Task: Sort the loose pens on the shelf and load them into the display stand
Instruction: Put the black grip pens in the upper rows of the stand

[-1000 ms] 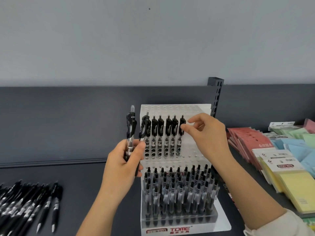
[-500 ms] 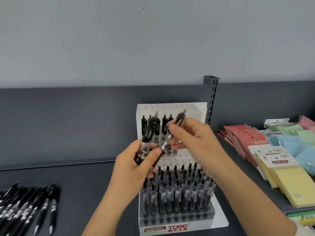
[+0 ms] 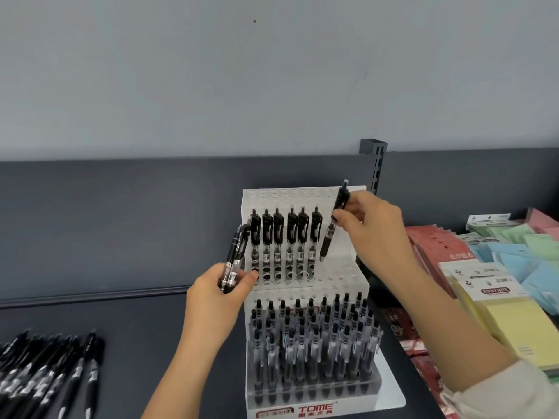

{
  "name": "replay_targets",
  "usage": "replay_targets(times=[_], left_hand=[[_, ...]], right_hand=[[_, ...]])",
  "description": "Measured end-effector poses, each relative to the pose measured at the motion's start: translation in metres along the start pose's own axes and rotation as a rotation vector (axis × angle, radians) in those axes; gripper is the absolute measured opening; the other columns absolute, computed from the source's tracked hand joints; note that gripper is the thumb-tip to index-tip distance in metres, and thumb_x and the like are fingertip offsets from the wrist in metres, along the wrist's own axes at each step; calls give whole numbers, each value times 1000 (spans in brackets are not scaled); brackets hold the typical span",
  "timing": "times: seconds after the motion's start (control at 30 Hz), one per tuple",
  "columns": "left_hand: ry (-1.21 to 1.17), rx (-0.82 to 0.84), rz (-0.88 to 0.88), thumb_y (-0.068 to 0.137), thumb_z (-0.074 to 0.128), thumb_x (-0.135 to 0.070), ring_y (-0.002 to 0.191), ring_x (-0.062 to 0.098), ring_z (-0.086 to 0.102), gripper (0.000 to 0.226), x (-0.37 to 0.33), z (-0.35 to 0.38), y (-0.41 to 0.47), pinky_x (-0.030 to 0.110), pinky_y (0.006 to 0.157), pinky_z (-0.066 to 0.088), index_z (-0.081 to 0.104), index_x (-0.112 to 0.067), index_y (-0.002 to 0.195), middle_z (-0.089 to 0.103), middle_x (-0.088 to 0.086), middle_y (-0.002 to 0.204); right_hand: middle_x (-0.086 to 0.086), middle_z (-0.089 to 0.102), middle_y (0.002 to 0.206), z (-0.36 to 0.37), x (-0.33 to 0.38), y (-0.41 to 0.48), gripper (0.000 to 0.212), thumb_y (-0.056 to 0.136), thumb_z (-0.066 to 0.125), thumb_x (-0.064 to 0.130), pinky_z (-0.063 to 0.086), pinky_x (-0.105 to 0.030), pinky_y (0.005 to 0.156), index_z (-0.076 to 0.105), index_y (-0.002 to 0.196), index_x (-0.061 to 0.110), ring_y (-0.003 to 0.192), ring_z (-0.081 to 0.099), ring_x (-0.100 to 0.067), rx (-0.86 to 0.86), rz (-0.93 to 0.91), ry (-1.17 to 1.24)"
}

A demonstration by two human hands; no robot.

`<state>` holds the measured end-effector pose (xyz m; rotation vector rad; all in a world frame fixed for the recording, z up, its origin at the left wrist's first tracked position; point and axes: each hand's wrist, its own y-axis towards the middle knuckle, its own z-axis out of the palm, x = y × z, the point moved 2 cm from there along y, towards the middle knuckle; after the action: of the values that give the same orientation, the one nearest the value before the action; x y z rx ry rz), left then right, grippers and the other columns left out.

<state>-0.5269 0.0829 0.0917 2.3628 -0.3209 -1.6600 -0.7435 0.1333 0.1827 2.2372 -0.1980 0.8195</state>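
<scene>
On the upper tier of the display stand [image 3: 348, 267] six pens [image 3: 284, 240] sit loaded, your right hand [image 3: 375, 234] pinches a seventh pen [image 3: 328, 240] beside them, your left hand [image 3: 214, 300] grips two spare pens [image 3: 234, 261], and many loose pens [image 3: 45, 373] wait on the shelf [image 3: 136, 328].

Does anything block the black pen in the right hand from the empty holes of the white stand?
Nothing visible does: the black plastic pen hangs tip down above empty holes, right of the six standing pens.

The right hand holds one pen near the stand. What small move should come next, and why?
Probably lower the pen in the right hand tip-first into the empty hole just right of the six standing pens on the display stand: its tip hangs tilted above that spot.
</scene>
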Motion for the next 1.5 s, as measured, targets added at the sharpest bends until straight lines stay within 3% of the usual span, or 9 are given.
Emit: replay_targets(times=[0.2, 0.4, 0.63, 0.77, 0.87, 1.03, 1.1, 1.27, 1.5], left_hand=[[-36, -17, -16, 81, 71, -28, 39, 6, 32, 24, 6, 1, 1, 15, 41, 27, 61, -11, 69, 41, -11, 40], [-71, -32, -29, 82, 71, -25, 40, 7, 29, 23, 10, 3, 0, 19, 43, 26, 61, -10, 68, 39, -11, 41], [17, -67, 40, 79, 73, -35, 46, 7, 40, 24, -4, -2, -3, 15, 47, 31, 60, -18, 68, 49, -8, 53], [9, -81, 228, 78, 52, -54, 50, 7, 42, 40, -30, -5, -13, 17, 50, 35, 49, -18, 62, 45, -6, 56], [45, -14, 370, 84, 32, -59, 63, 15, 51, 57, -43, 2, -21, 27, 58, 43, 57, -9, 74, 56, 2, 68], [86, 31, 448, 88, 28, -56, 65, 13, 50, 47, -50, 9, -26, 22, 54, 39, 52, -20, 69, 49, -6, 64], [77, -6, 397, 86, 28, -57, 68, 11, 53, 47, -44, 6, -22, 23, 57, 42, 54, -22, 70, 53, -6, 68], [127, -31, 288, 87, 31, -55, 79, 10, 59, 50, -21, 1, -12, 26, 71, 48, 63, -17, 79, 63, -4, 80], [78, -85, 187, 95, 41, -37, 45, -1, 40, 35, -15, 5, -14, 18, 53, 29, 66, -25, 73, 49, -25, 43]], right_hand=[[-2, 68, 93, 23, -15, -3, 6, 91, 59, 20, 48, -28, 82, 59, 91, 14, 87, 62, -16, 237, 58, -105], [-2, 70, 77, 22, -18, -5, 13, 89, 63, 23, 52, -31, 76, 63, 79, 14, 73, 65, -17, 172, 51, -108], [7, 58, 71, 14, -14, -13, 22, 84, 67, 38, 45, -27, 66, 62, 90, 17, 67, 56, -9, 26, 45, -114], [10, 60, 74, 9, 17, -27, 17, 82, 65, 41, 41, -12, 59, 62, 88, 25, 65, 52, -1, 151, 20, 115], [13, 64, 78, 16, 38, -43, 18, 82, 63, 43, 47, -15, 62, 63, 90, 27, 68, 59, 0, 360, 47, 307], [4, 66, 72, 16, 48, -55, 4, 90, 58, 20, 53, -17, 58, 62, 87, 19, 62, 64, -4, 423, 119, 587], [3, 67, 78, 5, 40, -44, 11, 89, 56, 13, 55, -17, 64, 60, 95, 21, 66, 66, -4, 376, 162, 586], [2, 69, 78, -36, 2, -9, 6, 87, 64, 14, 58, -26, 70, 62, 92, 15, 69, 69, -10, -77, 137, 345], [-2, 70, 82, -10, -24, 4, 16, 87, 65, 23, 55, -37, 79, 65, 91, 8, 77, 67, -15, -12, 72, 47]])
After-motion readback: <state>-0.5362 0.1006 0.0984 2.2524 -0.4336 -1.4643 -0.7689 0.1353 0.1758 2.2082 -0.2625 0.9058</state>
